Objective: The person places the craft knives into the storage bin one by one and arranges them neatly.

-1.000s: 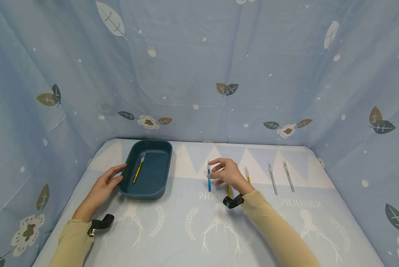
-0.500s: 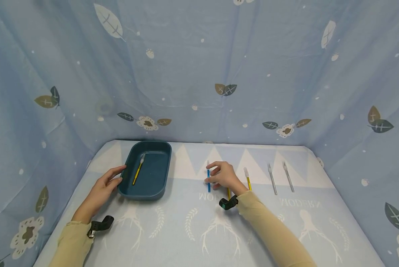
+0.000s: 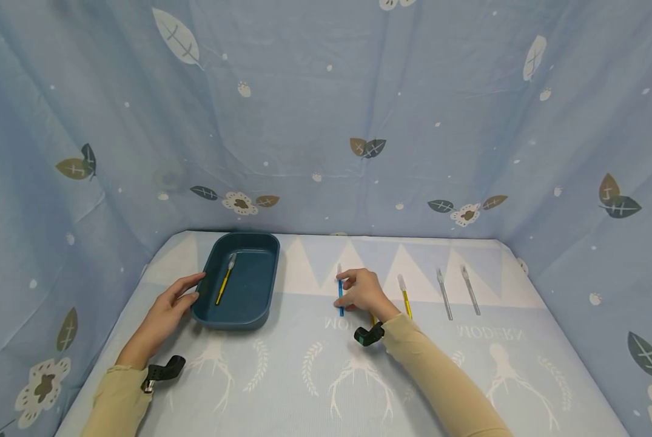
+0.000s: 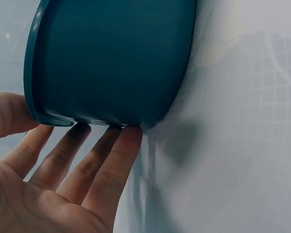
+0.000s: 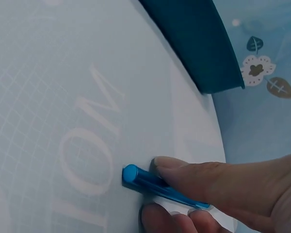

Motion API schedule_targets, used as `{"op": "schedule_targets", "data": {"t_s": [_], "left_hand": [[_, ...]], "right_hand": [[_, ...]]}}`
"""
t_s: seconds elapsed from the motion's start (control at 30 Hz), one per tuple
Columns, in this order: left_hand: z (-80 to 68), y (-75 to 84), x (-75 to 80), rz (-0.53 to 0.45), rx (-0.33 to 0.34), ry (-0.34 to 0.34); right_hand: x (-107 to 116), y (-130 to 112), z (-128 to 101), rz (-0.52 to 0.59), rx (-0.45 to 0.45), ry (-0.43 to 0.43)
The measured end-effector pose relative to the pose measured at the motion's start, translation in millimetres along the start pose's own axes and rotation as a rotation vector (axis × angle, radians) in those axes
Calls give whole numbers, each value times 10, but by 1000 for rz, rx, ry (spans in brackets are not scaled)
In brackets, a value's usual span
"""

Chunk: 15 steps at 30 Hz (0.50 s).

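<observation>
My left hand (image 3: 164,312) touches the outer left wall of a dark teal tray (image 3: 273,285) with its fingertips, thumb at the rim. Inside the tray lies a yellow-handled craft knife (image 3: 224,284) with a clear cap. On the table, my right hand (image 3: 362,290) has thumb and fingers around the barrel of a blue craft knife (image 5: 150,183), its thumb (image 5: 194,174) along one side. The blue knife lies flat, its capped end pointing away. A second yellow craft knife (image 3: 373,318) is mostly hidden under the right hand.
To the right lie another yellow craft knife (image 3: 406,300) and two silver ones, the nearer silver knife (image 3: 446,297) and the farther silver knife (image 3: 472,292). A patterned cloth covers the table (image 3: 282,388). Blue curtains (image 3: 315,121) enclose the back and sides.
My right hand has moved down and slightly left onto the blue craft knife, its thumb and fingers now around the barrel. The left hand stays at the tray.
</observation>
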<state>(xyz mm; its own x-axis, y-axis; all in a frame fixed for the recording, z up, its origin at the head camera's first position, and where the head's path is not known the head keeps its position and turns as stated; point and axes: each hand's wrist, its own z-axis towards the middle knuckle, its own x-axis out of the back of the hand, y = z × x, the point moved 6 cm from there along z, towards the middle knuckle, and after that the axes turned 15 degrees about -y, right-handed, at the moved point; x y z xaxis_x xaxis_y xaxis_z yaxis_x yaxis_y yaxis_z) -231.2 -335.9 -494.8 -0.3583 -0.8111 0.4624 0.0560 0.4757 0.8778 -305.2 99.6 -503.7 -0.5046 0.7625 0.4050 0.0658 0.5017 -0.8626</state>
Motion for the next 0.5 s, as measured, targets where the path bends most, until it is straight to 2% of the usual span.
{"op": "schedule_targets", "data": {"t_s": [0.17,0.5], "left_hand": [[6,-25,5,1,-6,5],[11,-43,4,15,-7,6]], "right_hand": [[-12,-1,12,-48,-14,3],[-16,-3,-4,28,-6,-19]]}}
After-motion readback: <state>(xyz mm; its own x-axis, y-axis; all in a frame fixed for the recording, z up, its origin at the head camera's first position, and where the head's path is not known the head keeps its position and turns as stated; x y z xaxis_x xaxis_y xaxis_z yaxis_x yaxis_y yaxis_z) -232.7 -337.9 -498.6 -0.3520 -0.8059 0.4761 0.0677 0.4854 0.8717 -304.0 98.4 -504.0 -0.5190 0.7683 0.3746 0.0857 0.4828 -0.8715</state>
